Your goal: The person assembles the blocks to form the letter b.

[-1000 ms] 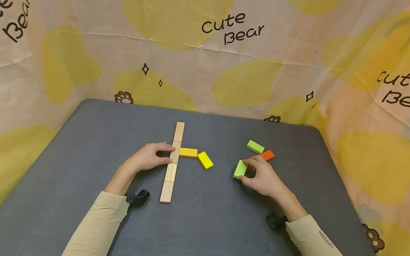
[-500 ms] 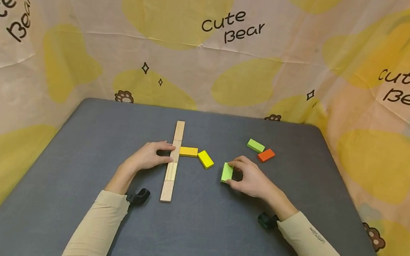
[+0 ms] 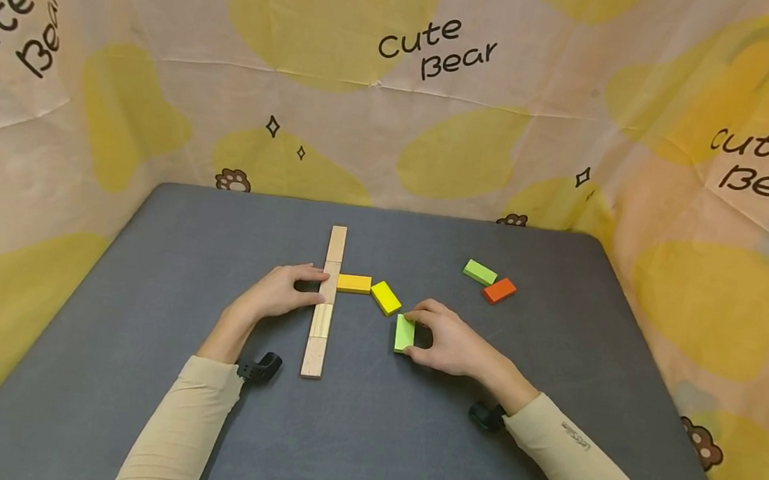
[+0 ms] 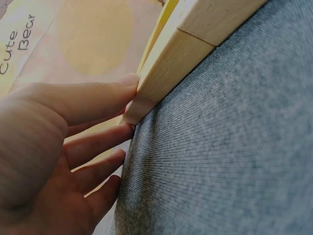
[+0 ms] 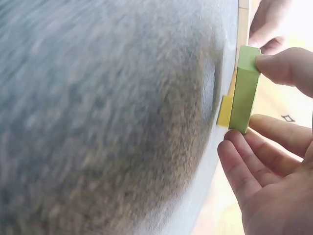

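Observation:
My right hand (image 3: 447, 340) pinches a light green block (image 3: 404, 335) between thumb and fingers, at the near right of a yellow block (image 3: 386, 298). In the right wrist view the green block (image 5: 244, 90) is held by its ends, thumb on one and fingertips on the other. My left hand (image 3: 275, 291) rests thumb and forefinger on a straight row of plain wooden blocks (image 3: 314, 357). The left wrist view shows the thumb against the row's side (image 4: 168, 63), the other fingers extended. An orange-yellow block (image 3: 355, 284) lies crosswise from the row toward the yellow block.
A second light green block (image 3: 480, 272) and an orange-red block (image 3: 500, 290) lie close together farther back on the right. All of it sits on a grey cloth-covered table (image 3: 364, 447), with a patterned curtain (image 3: 341, 112) behind and at both sides.
My right hand has carried the light green block leftward and slightly nearer, from beside the orange-red block to just by the yellow block. My left hand has stayed on the wooden row.

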The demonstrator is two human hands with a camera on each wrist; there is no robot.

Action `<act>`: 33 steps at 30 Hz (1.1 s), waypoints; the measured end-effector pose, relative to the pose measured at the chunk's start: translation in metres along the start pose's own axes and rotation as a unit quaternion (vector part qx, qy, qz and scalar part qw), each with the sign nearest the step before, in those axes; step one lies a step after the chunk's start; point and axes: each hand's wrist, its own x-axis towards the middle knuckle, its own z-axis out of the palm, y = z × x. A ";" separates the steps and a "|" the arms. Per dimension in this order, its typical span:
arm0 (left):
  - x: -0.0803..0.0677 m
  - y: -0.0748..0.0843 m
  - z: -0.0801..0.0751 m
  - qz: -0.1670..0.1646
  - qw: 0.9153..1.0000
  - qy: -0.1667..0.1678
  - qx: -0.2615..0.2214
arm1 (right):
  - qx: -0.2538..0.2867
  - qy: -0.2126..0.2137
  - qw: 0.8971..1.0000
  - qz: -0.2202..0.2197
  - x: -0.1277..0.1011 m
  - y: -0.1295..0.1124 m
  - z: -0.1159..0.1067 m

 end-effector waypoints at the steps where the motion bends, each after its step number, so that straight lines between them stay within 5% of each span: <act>1: 0.000 0.000 0.000 0.000 1.000 0.000 -0.001 | 0.000 -0.003 1.000 -0.002 0.001 -0.001 0.001; 33: 0.003 -0.005 0.000 -0.001 1.000 -0.006 0.000 | -0.023 -0.041 0.999 0.011 0.017 -0.004 0.004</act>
